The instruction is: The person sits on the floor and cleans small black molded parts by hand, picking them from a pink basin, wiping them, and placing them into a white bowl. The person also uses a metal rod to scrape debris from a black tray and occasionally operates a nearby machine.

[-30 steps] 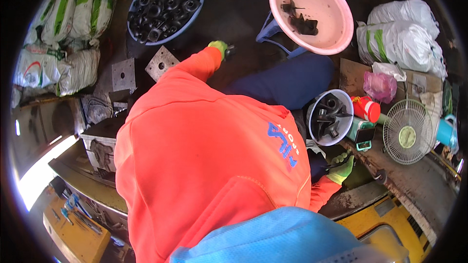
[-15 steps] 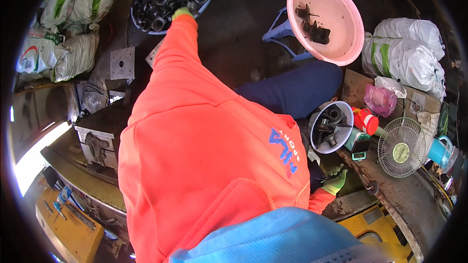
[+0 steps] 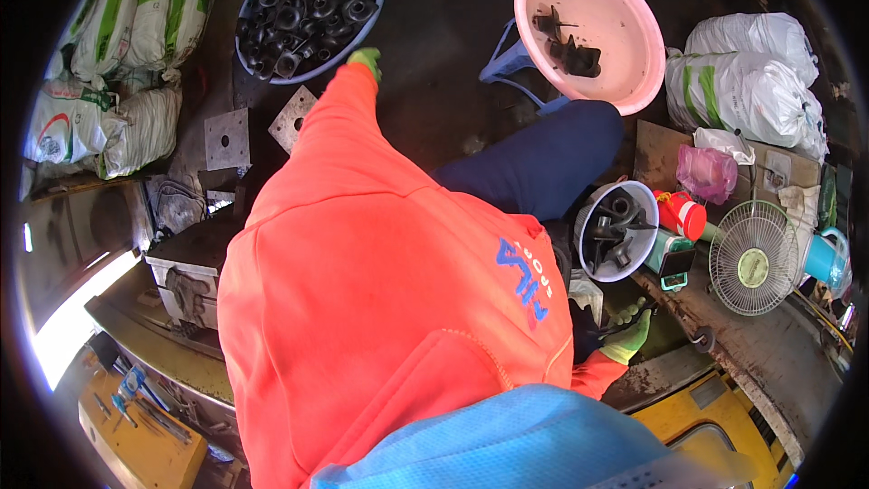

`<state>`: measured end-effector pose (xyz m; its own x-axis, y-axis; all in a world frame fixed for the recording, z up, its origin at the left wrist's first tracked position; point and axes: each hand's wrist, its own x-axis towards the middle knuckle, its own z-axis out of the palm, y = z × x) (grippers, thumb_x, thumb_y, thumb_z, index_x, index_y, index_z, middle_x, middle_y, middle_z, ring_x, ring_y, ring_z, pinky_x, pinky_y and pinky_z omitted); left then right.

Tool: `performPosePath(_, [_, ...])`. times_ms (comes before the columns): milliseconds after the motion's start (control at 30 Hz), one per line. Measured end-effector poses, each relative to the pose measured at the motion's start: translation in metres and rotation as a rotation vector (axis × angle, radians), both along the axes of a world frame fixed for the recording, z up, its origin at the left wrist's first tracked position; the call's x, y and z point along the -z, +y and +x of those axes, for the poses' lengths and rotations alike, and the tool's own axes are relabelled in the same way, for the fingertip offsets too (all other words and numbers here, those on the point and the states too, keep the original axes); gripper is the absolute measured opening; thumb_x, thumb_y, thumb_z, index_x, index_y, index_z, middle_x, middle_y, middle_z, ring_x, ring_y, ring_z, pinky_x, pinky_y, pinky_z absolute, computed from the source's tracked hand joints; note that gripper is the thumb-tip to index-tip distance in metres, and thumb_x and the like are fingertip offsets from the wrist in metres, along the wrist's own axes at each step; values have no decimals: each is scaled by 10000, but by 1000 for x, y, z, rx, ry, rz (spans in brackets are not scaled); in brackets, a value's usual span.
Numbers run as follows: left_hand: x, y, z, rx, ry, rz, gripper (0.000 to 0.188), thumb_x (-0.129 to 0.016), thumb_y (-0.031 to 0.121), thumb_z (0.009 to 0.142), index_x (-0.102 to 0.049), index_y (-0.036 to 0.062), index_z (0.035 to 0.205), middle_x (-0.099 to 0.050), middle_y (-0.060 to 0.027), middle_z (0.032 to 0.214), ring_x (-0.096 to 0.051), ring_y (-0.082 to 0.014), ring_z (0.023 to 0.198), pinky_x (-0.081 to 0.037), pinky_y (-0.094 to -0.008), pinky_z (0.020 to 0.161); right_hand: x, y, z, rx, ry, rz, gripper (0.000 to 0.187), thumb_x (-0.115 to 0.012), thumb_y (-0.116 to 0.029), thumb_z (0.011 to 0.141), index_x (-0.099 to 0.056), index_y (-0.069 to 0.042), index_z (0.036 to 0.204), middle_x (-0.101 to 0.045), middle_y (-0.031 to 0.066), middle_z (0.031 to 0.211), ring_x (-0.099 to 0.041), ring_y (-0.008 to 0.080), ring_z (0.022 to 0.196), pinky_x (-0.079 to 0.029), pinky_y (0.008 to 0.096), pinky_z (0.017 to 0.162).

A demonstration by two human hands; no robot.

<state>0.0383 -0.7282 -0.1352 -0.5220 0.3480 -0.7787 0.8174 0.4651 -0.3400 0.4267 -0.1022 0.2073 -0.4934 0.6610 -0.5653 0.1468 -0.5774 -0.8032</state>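
Note:
My left hand (image 3: 366,60), in a yellow-green glove, is just off the near right rim of a blue basin (image 3: 243,54) heaped with black moulded parts (image 3: 312,4). Its fingers are mostly hidden behind the back of the hand and smeared, so what it holds, if anything, does not show. At the lower right, my right hand (image 3: 627,340), gloved alike, rests low beside the worn bench edge. Its fingers and thumb look spread apart, with nothing visible in them. Close above it stands a white basket (image 3: 654,234) with several black parts (image 3: 618,228).
A pink basin (image 3: 634,81) with a few black parts sits on a blue stool (image 3: 509,63). White sacks (image 3: 751,95) stand right, others (image 3: 136,27) left. A fan (image 3: 751,267), a red-lidded container (image 3: 690,220) and a phone (image 3: 676,263) are at the right. Metal plates (image 3: 226,138) lie left.
My left hand has come out of the blue basin, moving right and nearer to me. My right hand has hardly moved. The whole view has shifted slightly.

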Motion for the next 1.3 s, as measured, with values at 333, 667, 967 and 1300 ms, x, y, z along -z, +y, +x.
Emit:
performPosePath(333, [-55, 141, 13, -362, -52, 921, 202, -660, 147, 739, -646, 56, 919, -669, -137, 993, -640, -355, 916, -513, -460, 781, 6, 30, -11, -2, -51, -85, 298, -467, -463, 982, -602, -239, 1123, -422, -102, 644, -380, 73, 523, -366, 306, 429])
performPosePath(667, [-288, 443, 31, 286, -185, 1894, 299, -654, 164, 890, -647, 5, 1144, -682, -133, 1059, -656, -191, 927, -524, -311, 799, 17, 39, 28, 144, 512, 106, 343, -551, -239, 972, -553, -61, 1265, -596, 38, 974, -529, 130, 719, -449, 251, 611])
performPosePath(967, [-199, 611, 132, 3, -175, 925, 459, -675, 361, 770, -684, 33, 1091, -689, -202, 1050, -657, -352, 994, -502, -437, 891, 3, 23, 16, 185, 339, 94, 281, -524, -183, 953, -580, -4, 1162, -592, 63, 831, -536, 146, 609, -419, 265, 538])
performPosePath(1300, [-240, 596, 141, -163, -411, 1483, 620, -830, 319, 650, -657, -2, 1151, -675, -190, 1087, -659, -292, 977, -510, -391, 872, 27, 29, -6, 180, 6, 352, 587, -735, -316, 823, -529, 21, 1257, -615, 124, 1027, -592, 173, 715, -486, 287, 602])
